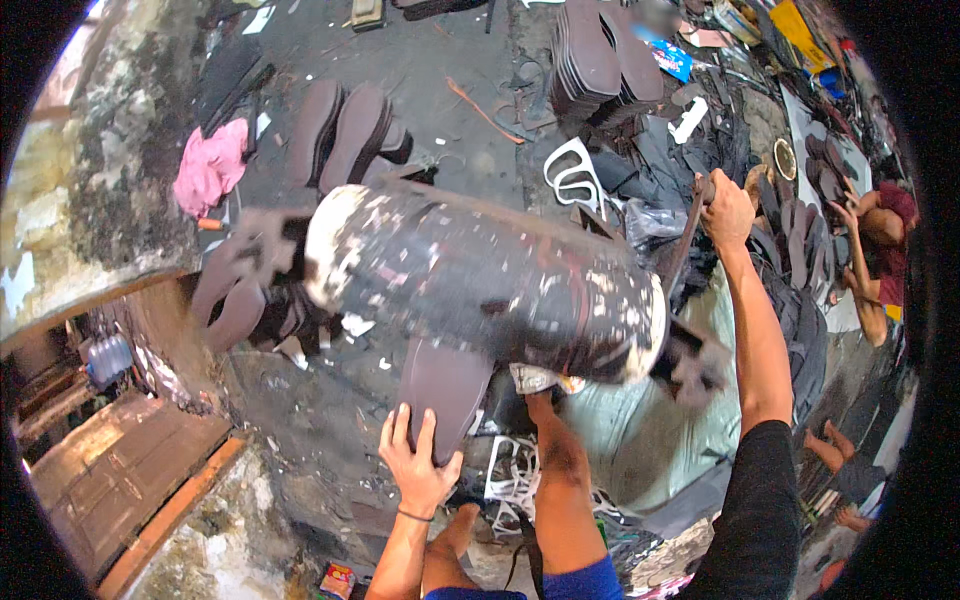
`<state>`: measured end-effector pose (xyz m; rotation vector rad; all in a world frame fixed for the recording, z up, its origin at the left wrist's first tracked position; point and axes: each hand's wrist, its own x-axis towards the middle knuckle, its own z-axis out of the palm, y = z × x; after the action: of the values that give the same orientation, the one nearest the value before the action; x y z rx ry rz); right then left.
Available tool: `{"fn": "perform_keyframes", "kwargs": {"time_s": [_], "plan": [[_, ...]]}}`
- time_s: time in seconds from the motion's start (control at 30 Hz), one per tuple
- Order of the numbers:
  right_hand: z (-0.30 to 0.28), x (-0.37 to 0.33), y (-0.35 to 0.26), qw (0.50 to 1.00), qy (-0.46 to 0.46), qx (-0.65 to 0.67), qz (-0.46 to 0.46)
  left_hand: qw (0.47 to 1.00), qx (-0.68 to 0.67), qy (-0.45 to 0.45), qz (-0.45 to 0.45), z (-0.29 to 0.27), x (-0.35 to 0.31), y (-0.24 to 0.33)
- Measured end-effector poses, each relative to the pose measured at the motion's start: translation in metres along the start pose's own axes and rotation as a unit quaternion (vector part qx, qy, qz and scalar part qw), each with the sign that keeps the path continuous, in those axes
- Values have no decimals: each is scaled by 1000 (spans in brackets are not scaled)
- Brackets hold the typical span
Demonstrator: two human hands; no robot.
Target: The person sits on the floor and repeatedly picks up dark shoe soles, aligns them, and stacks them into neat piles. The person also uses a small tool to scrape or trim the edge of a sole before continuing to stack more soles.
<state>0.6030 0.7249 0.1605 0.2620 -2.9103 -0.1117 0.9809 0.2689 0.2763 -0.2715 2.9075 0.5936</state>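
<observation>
A large worn drum [480, 275], black with white flaking patches, lies crosswise before me, blurred. From beneath its near side a dark brown shoe sole [445, 385] sticks out toward me. My left hand [420, 465] lies on the near end of that sole, its fingers stretched and spread. At the drum's right end, my right hand [728, 212] is closed around the top of a dark crank handle [686, 235]. The sole's far part is hidden by the drum.
Beyond the drum stand stacked soles [585, 65] and smaller sole piles [355, 125]. White cut-out frames [575, 172] and a pink cloth [212, 168] lie on the dark floor. At the right another person [880, 245] sits near more soles. A pale green sheet [650, 440] is beside my leg.
</observation>
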Motion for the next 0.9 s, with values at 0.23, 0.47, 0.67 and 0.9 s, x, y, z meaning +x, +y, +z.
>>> {"fn": "perform_keyframes", "kwargs": {"time_s": [0.23,0.47,0.67,0.9], "plan": [[149,-77,-46,986,-158,43,19,996,53,40,59,25,39,-12],[106,-337,-177,791,-589,166,-12,987,-27,158,29,-55,48,46],[-120,-331,-157,747,-625,218,60,974,-56,90,202,-130,254,143],[-269,-225,-118,808,-545,193,115,947,-13,-322,-4,-41,398,104]]}}
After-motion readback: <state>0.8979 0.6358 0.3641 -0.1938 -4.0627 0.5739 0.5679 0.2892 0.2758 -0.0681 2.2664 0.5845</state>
